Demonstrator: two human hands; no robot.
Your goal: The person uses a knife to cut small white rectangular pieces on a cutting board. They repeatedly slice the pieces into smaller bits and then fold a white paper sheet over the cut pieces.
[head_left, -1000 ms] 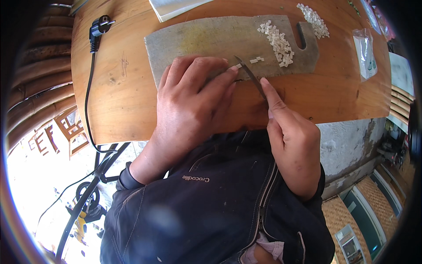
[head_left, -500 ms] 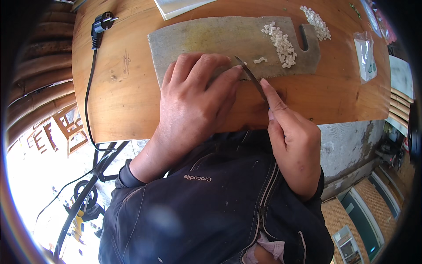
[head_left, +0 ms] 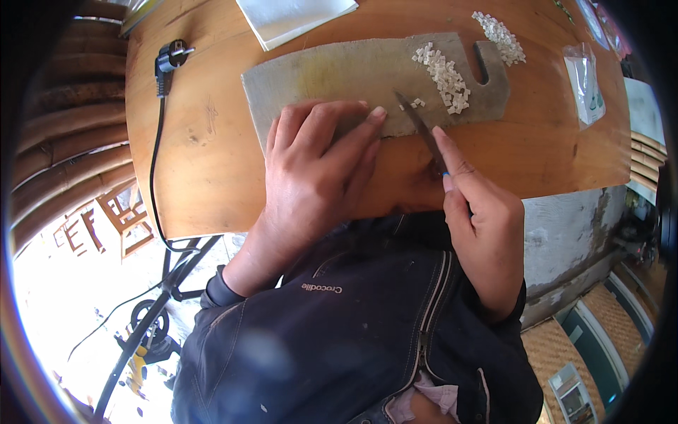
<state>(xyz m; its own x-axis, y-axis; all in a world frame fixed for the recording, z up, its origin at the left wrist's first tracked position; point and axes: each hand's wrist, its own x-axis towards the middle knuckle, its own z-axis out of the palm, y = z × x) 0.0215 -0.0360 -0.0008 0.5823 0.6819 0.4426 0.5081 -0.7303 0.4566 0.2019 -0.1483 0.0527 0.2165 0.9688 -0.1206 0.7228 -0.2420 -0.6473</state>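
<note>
My right hand (head_left: 487, 215) is wrapped round the handle of a knife (head_left: 422, 131), index finger stretched along the spine. The dark, narrow blade lies slanted over the near edge of a worn grey cutting board (head_left: 353, 67). My left hand (head_left: 321, 159) rests on the board's near left part, fingers bent and thumb pressed in toward them; whatever they hold is hidden underneath. Beside the blade lie a few small white cut pieces (head_left: 418, 103), apart from my left fingertips. Further right on the board is a pile of white cubes (head_left: 443, 78).
A second pile of white cubes (head_left: 500, 37) lies on the wooden table (head_left: 191, 155) beyond the board's slotted end. To the right is a clear plastic packet (head_left: 585, 86). White paper (head_left: 293, 18) lies at the back. A black power plug (head_left: 169, 62) and its cord run down the left side.
The knife has moved right, away from my left fingertips, and small white pieces now lie by the blade, nearer the pile. My left hand keeps its bent pose. The whole view has shifted slightly.
</note>
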